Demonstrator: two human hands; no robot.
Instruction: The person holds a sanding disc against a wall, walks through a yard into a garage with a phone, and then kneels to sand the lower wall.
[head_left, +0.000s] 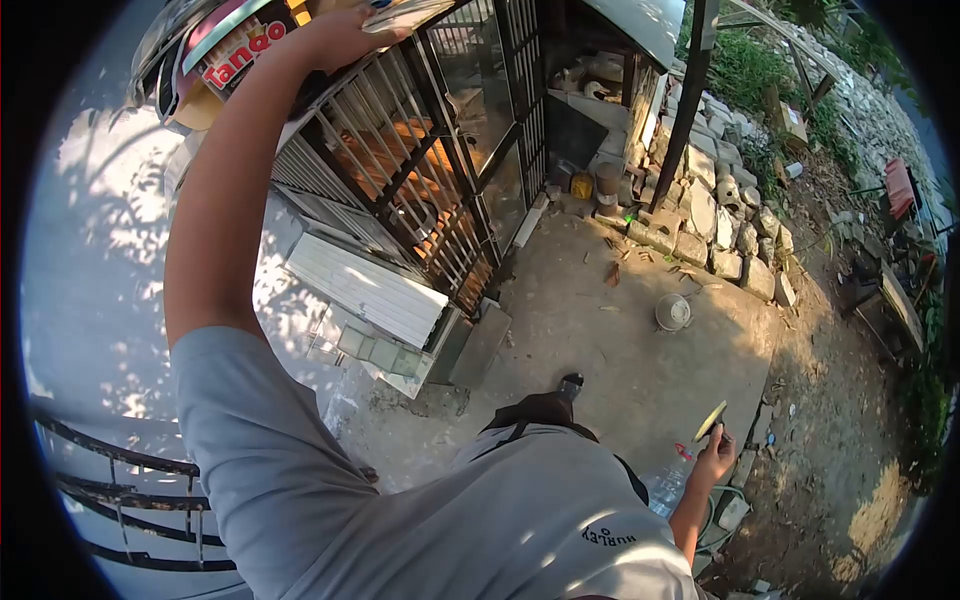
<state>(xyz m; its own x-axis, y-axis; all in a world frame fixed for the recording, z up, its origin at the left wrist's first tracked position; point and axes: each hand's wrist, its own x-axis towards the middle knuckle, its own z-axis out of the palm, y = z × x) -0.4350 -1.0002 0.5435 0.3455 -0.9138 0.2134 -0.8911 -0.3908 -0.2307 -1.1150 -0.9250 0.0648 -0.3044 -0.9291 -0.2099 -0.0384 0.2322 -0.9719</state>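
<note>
- The cage [440, 170], a metal-barred thing with a mesh door, stands on concrete against a pale wall; a white board [365, 290] leans at its foot.
- A stone wall [715, 215] runs along the right of the yard, with a small pot [672, 312] on the concrete near it.
- The box [235, 50], printed cardboard reading "tango", sits on top of the cage among other flat packaging. It looks light and fairly stiff, though easy to crush; a hold along an edge or under its flat side would likely serve best.
- The left hand [345, 30] is raised overhead, palm and fingers lying on the box and the sheets beside it; whether it grips or only presses cannot be told.
- The right hand [712, 462] hangs low at the person's side, closed around a thin yellow-edged disc [711, 420], held by its lower rim.
</note>
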